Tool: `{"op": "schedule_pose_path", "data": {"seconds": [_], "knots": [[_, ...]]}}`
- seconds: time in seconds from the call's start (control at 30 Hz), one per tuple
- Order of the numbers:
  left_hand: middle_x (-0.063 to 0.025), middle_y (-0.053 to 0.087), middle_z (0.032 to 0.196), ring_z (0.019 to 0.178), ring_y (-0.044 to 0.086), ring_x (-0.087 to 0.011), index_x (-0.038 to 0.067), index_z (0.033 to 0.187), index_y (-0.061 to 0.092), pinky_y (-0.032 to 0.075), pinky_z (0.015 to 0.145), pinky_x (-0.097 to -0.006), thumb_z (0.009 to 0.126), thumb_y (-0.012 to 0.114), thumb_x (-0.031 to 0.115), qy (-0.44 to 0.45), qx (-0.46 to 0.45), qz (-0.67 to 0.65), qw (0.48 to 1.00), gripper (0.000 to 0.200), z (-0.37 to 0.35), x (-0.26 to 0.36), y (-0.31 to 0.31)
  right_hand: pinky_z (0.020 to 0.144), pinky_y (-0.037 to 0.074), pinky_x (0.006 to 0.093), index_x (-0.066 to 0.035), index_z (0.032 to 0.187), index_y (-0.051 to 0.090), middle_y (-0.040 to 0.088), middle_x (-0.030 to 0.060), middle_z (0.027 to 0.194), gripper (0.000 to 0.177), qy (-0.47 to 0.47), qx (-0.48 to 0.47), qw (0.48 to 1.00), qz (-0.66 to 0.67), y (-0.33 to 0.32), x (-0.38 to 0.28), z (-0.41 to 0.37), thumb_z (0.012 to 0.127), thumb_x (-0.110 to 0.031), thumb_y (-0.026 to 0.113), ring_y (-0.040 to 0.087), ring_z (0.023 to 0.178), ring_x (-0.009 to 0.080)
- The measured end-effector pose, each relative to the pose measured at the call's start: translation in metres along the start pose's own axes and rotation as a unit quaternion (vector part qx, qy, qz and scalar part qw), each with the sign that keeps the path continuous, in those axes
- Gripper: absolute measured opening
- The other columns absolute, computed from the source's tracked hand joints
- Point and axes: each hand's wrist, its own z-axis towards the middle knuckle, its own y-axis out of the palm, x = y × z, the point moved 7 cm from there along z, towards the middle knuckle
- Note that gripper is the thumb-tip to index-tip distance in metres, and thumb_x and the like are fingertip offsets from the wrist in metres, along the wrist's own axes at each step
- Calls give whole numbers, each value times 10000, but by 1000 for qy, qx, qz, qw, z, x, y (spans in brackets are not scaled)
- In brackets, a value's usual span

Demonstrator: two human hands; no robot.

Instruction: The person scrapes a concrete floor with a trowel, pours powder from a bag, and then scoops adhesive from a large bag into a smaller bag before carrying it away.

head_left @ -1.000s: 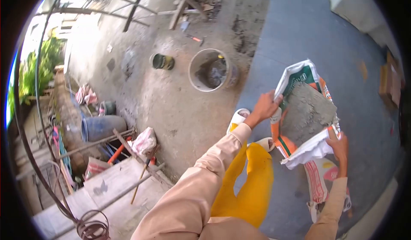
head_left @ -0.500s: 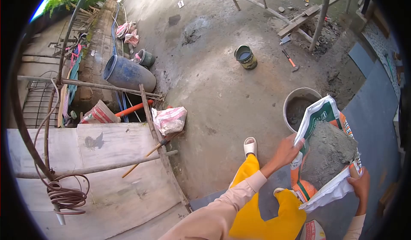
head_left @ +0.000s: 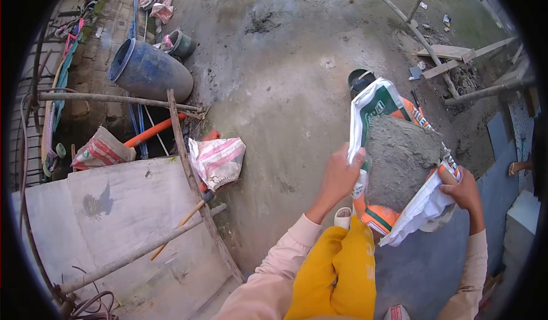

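Observation:
An opened cement bag (head_left: 381,98), white inside with green and orange print, hangs in front of me. A mound of grey cement-like material (head_left: 402,154) fills its mouth. My left hand (head_left: 339,174) pinches the left edge of the bag, thumb over the rim. The right edge, folded and crumpled, is gripped by my right hand (head_left: 461,190), with a short tan rounded piece (head_left: 447,175) beside its fingers. Under the bag, a pale round rim (head_left: 438,222) partly shows. Just past the bag's far corner stands a dark green can (head_left: 359,79), partly hidden.
At left are a blue barrel (head_left: 153,72), a pink-striped sack (head_left: 220,160) and a sloping board platform (head_left: 137,206) edged with poles. Wooden planks and poles (head_left: 451,57) stand at far right. Part of another person (head_left: 519,167) shows at the right edge.
My hands have brought the bag up and left, across the bucket and partly over the green can. My view has turned, and my feet have shifted.

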Motion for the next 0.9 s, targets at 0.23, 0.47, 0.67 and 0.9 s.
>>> {"op": "schedule_pose_path", "data": {"seconds": [0.23, 0.47, 0.67, 0.9], "knots": [[-191, 579, 673, 632, 582, -307, -33, 861, 559, 425, 588, -381, 861, 502, 333, 21, 74, -41, 996, 370, 138, -14, -105, 678, 460, 373, 28, 869, 592, 615, 203, 782, 544, -84, -15, 995, -58, 16, -140, 148, 475, -308, 762, 605, 721, 337], [-131, 580, 699, 627, 530, -160, -35, 846, 560, 417, 588, -317, 862, 516, 336, -63, 79, -89, 991, 375, 253, -37, -176, 661, 461, 376, 41, 834, 592, 605, 217, 765, 520, -93, -50, 990, -93, 34, -269, 256, 472, -296, 753, 602, 708, 340], [-120, 589, 720, 643, 546, -161, -22, 885, 565, 429, 608, -312, 866, 516, 312, -42, 95, -152, 983, 338, 396, -40, -224, 666, 462, 364, 37, 837, 599, 614, 190, 766, 524, -92, -57, 984, -138, 24, -373, 384, 461, -292, 760, 602, 699, 329], [-83, 569, 688, 624, 526, -126, -18, 895, 568, 423, 586, -291, 865, 525, 292, -64, 103, -190, 974, 314, 590, -22, -307, 663, 461, 374, 26, 811, 596, 612, 186, 756, 502, -118, -69, 979, -151, 10, -532, 559, 460, -292, 762, 598, 693, 326]]}}
